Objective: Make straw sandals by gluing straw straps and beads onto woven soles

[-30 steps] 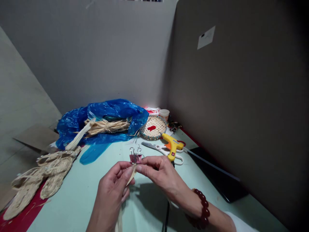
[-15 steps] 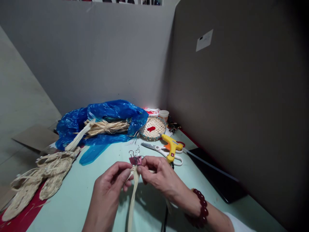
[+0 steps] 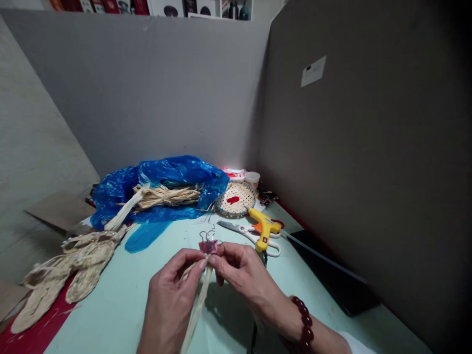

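A pink binder clip (image 3: 208, 246) with its wire handles up grips the top end of several pale straw strands (image 3: 197, 309). Just below the clip, my left hand (image 3: 175, 290) pinches strands between thumb and forefinger. My right hand (image 3: 243, 275), wearing a dark red bead bracelet (image 3: 305, 322) at the wrist, pinches the strands right beside it, its fingertips touching the clip's lower edge. One long strand hangs down toward me between the hands. How the strands cross under the fingertips is hidden.
Scissors (image 3: 239, 229) and a yellow glue gun (image 3: 263, 227) lie beyond my right hand. Behind are a round woven tray (image 3: 243, 209), a cup (image 3: 252, 178) and a blue plastic bag (image 3: 177, 164) around a straw bundle (image 3: 165, 195). Woven straw sandals (image 3: 88, 270) lie left; a black flat object (image 3: 328, 275) lies right.
Both hands have come closer together under the clip. The hanging strand has swung to the left at its lower end. The view has tilted slightly upward.
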`<state>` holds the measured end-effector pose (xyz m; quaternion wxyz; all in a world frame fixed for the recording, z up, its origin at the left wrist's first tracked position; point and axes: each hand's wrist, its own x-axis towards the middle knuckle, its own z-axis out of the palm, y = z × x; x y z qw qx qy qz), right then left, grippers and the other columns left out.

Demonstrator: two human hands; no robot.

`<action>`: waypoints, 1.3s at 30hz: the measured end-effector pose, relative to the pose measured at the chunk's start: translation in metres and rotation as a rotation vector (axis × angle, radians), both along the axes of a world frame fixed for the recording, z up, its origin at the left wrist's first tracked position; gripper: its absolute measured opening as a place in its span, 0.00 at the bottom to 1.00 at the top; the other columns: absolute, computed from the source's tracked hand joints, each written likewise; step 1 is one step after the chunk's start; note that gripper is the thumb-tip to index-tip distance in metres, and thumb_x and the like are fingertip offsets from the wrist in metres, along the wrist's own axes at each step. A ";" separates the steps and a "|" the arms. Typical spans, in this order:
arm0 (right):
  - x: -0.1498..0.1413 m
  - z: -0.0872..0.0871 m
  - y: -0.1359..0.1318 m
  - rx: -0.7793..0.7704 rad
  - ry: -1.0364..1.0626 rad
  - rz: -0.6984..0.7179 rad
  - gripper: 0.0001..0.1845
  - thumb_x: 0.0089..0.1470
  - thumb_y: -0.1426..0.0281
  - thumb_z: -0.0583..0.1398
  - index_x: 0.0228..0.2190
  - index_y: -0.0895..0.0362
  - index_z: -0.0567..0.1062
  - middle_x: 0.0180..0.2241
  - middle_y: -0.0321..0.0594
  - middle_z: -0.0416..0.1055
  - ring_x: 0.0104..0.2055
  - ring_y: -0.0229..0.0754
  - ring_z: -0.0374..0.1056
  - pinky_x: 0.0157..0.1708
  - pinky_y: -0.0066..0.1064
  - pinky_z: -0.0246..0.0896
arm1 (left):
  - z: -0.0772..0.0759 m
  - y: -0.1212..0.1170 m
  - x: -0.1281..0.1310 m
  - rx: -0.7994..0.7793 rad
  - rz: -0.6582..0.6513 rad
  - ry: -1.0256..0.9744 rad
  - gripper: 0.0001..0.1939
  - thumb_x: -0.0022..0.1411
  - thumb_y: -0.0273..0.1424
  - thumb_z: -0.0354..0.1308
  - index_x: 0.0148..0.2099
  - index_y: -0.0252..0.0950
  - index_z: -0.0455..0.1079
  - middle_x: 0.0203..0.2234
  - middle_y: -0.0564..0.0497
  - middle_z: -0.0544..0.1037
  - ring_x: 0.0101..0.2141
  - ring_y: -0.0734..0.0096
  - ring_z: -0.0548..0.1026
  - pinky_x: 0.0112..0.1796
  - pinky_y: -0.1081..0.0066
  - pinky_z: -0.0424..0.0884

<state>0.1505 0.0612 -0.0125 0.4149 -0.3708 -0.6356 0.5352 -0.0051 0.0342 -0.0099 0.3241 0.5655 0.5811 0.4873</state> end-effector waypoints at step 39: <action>0.013 -0.004 0.020 -0.213 0.271 -0.249 0.17 0.52 0.62 0.62 0.19 0.60 0.73 0.13 0.26 0.52 0.17 0.30 0.41 0.19 0.27 0.34 | -0.028 -0.014 0.025 0.760 -0.064 0.709 0.17 0.66 0.20 0.49 0.54 0.35 0.68 0.40 0.46 0.78 0.40 0.68 0.76 0.42 0.71 0.72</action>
